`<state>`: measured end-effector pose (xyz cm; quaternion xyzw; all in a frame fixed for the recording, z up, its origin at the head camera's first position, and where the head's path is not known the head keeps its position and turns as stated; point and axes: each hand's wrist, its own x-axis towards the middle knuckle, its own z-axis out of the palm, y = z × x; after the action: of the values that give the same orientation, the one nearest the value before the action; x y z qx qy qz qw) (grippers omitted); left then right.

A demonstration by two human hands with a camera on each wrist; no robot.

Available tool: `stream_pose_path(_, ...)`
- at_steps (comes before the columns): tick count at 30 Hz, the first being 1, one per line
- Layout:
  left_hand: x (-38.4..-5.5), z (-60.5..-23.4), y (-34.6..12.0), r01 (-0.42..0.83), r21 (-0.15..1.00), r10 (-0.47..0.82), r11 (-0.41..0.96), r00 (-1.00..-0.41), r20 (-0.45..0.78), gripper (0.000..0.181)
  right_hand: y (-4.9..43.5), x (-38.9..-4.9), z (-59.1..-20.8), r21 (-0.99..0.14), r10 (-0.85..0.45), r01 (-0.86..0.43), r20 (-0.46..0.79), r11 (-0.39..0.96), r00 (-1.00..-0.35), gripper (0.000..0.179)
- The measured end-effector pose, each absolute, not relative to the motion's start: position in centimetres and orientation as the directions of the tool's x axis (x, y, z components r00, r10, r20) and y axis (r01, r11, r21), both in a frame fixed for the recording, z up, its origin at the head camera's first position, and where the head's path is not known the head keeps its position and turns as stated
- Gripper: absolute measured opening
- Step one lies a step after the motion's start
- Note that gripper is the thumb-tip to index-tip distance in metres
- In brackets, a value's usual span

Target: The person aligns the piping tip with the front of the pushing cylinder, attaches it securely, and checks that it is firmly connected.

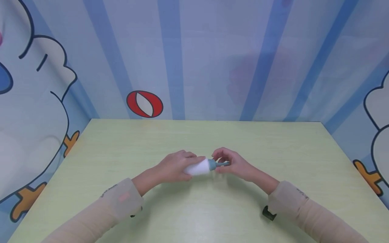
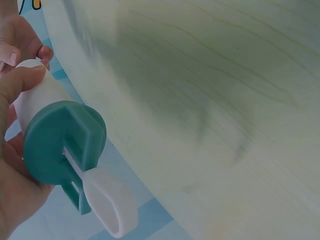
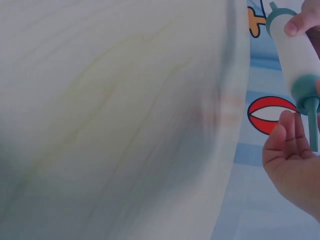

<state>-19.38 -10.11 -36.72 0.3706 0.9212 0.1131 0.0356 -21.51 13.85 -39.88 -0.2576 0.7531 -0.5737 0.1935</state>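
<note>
A piping syringe with a white barrel [image 1: 199, 167] lies sideways between my hands, held above the table. My left hand [image 1: 176, 165] grips the barrel, thumb along its upper side. Its teal end cap [image 2: 45, 145] and white ring handle [image 2: 112, 202] show in the left wrist view, on the side towards my left wrist. At the other end, a teal collar [image 1: 211, 164] carries a thin nozzle [image 3: 313, 125]. My right hand [image 1: 235, 163] has its fingers curled about that end, fingertips right at the collar, with the nozzle pointing in towards the palm.
A pale green-yellow tabletop [image 1: 200, 209] lies under both hands. Behind it stands a blue striped backdrop [image 1: 206, 67] with a printed red and white ball [image 1: 145, 104]. Printed cartoon side panels [image 1: 30, 135] flank the table.
</note>
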Motion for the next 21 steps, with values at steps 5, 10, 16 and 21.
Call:
stream_pose_path(5,-19.41,-36.73,-9.85,0.667,0.234,0.686,0.708,-0.728,0.001,0.062,13.63,-21.51,-39.91,-0.959,-0.599,-0.188,0.025,0.211,-0.800,0.027)
stream_pose_path(10,-19.30,-36.75,-9.73,0.685,0.200,0.697,0.700,-0.717,0.017,0.061,13.78,-21.50,-39.77,-0.968,-0.612,-0.163,0.012,0.192,-0.791,0.024)
stream_pose_path(16,-19.29,-36.72,-9.63,0.697,0.199,0.706,0.689,-0.707,0.032,0.060,14.06,-21.72,-39.85,-0.965,-0.633,-0.150,-0.020,0.214,-0.774,0.031)
stream_pose_path(21,-19.38,-36.68,-9.75,0.686,0.206,0.698,0.698,-0.716,0.020,0.060,14.15,-21.75,-39.88,-0.959,-0.611,-0.147,-0.033,0.243,-0.791,0.042)
